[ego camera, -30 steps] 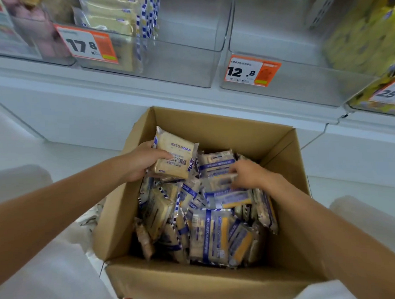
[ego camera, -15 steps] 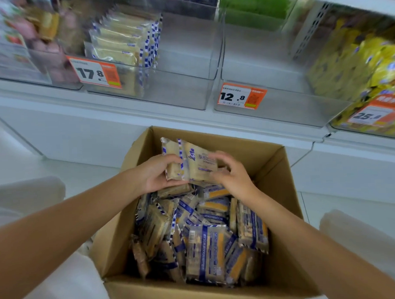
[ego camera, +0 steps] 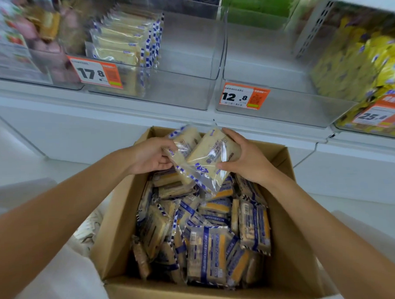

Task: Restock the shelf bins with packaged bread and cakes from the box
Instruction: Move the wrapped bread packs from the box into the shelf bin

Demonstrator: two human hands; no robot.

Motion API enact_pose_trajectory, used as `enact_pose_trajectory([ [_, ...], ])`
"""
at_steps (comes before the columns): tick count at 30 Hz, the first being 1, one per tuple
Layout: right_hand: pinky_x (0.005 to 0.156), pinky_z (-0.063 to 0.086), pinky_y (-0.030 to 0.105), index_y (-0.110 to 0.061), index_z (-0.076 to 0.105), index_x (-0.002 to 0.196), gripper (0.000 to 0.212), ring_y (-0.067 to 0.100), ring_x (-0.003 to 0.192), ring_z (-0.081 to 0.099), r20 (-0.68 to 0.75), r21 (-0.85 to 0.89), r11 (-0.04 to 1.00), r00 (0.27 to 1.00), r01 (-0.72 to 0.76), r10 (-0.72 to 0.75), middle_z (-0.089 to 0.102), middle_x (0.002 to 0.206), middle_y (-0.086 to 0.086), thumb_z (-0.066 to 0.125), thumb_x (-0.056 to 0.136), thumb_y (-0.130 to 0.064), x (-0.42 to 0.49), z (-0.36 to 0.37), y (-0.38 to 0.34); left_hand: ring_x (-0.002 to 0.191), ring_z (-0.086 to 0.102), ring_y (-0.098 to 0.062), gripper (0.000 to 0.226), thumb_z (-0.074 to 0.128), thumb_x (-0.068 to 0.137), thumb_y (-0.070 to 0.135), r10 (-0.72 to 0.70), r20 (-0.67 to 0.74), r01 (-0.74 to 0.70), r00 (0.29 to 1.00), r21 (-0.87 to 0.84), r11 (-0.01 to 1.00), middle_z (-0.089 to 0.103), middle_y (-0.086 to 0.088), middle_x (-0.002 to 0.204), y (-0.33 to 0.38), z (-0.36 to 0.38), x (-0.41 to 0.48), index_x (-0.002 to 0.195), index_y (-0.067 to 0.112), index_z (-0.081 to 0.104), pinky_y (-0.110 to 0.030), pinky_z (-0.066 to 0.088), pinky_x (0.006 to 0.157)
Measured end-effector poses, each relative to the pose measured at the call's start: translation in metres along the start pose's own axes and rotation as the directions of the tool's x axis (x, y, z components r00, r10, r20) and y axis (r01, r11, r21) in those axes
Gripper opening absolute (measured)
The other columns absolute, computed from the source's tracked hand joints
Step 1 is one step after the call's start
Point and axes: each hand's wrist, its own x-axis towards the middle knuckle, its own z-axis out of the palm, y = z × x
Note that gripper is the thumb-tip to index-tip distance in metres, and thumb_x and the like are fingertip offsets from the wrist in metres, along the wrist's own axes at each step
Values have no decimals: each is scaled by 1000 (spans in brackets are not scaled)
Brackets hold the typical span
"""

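Up at the twelve o'clock edge of the box, the left hand grips one bread packet, and the right hand curls round a second packet overlapping it. Shelf bins lie beyond, toward twelve.

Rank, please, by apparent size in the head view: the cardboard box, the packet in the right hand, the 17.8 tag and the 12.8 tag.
1. cardboard box
2. packet in the right hand
3. 17.8 tag and 12.8 tag: too alike to rank
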Motion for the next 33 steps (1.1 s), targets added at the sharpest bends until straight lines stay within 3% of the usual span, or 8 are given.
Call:
enact_pose_trajectory([
  [6, 101, 39, 19, -37, 22, 152, 105, -2, 124, 43, 76, -161, 978, 990, 133, -123, 43, 137, -19, 86, 71, -22, -9, 16, -28, 114, 65, -20, 72, 45, 78, 73, -83, 182, 3, 980, 400, 917, 68, -3, 124, 8, 16, -11, 130, 25, 58, -38, 50, 95],
  [12, 81, 53, 24, -24, 49, 125, 69, 1, 97, 64, -4, 32, 999, 1000, 21, -21, 65, 108, -11, 88, 69, -20, -2, 24, -20, 106, 69, -20, 55, 74, 85, 23, -64, 253, -89, 965, 550, 831, 65, 0, 124, 22, 19, -27, 133, 31, 48, -43, 58, 85],
  [16, 89, 50, 20, -33, 19, 150, 106, -4, 113, 55, 43, 56, 998, 999, -12, 10, 48, 130, -24, 88, 69, -22, -3, 24, -37, 100, 69, -25, 63, 73, 83, 2, -11, 234, -139, 972, 614, 777, 65, -9, 121, 34, 9, -37, 135, 24, 45, -47, 60, 80],
  [19, 117, 18, 28, -41, -5, 152, 123, 0, 144, 11, -9, -280, 946, 985, 166, -175, 7, 158, -21, 86, 69, -38, -4, 23, -64, 87, 68, -19, 54, 70, 85, 2, 38, 204, -166, 978, 661, 732, 65, -10, 114, 50, -5, -50, 131, 20, 49, -48, 60, 76],
  [22, 122, 0, 42, -37, 23, 151, 95, 4, 143, -4, 55, -599, 729, 925, 332, -377, 4, 163, -3, 79, 75, -44, 0, 22, -96, 82, 68, -16, 47, 71, 85, 3, 35, 224, -182, 974, 682, 708, 67, -6, 103, 71, -14, -71, 124, 19, 51, -46, 60, 75],
  [25, 121, -4, 48, -23, 56, 128, 67, 21, 148, 9, 31, -684, 606, 846, 407, -532, 28, 156, 6, 81, 70, -46, 11, 20, -123, 95, 71, -26, 57, 83, 75, 17, 62, 211, -195, 975, 696, 691, 70, -6, 108, 89, -20, -91, 122, 24, 51, -40, 59, 73],
  [29, 119, 1, 45, -18, 56, 101, 55, 23, 129, 43, 19, -796, 478, 805, 371, -593, 57, 116, 0, 83, 64, -47, 26, 16, -152, 93, 70, -26, 71, 89, 58, 40, 105, 163, -193, 981, 779, 596, 71, 0, 105, 107, -34, -112, 118, 32, 52, -40, 58, 76],
  [33, 110, 22, 35, -20, 49, 90, 47, 17, 87, 48, -159, -770, 580, 802, 265, -576, 54, 86, -6, 81, 70, -48, 41, -3, -170, 90, 65, -17, 59, 83, 75, 20, 235, 66, -189, 970, 812, 552, 59, 7, 111, 122, -61, -120, 117, 30, 43, -30, 58, 74],
])
